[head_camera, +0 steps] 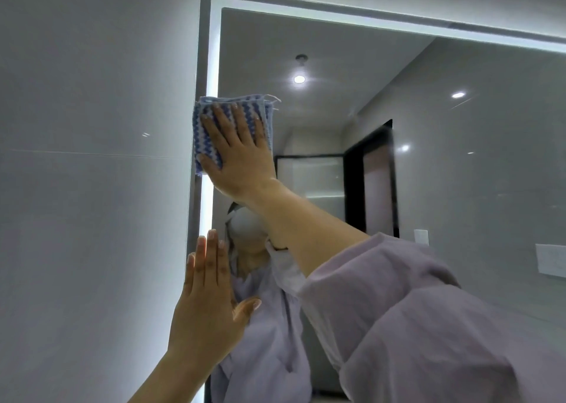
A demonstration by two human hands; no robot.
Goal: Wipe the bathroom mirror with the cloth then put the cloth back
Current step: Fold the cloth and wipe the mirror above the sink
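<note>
A large wall mirror [428,164] with a glowing light strip along its left and top edges fills the right of the view. My right hand [239,148] lies flat on a folded blue-and-white zigzag cloth [204,127], pressing it against the glass at the mirror's left edge, below the upper left corner. Most of the cloth is hidden under the palm and fingers. Lower down, my left hand [208,298] rests flat with fingers together against the mirror's left edge, holding nothing. A lilac sleeve covers my right upper arm.
A grey tiled wall [92,188] stretches left of the mirror. The glass reflects a person in a lilac top, a dark doorway [372,176], ceiling spotlights and a shower screen.
</note>
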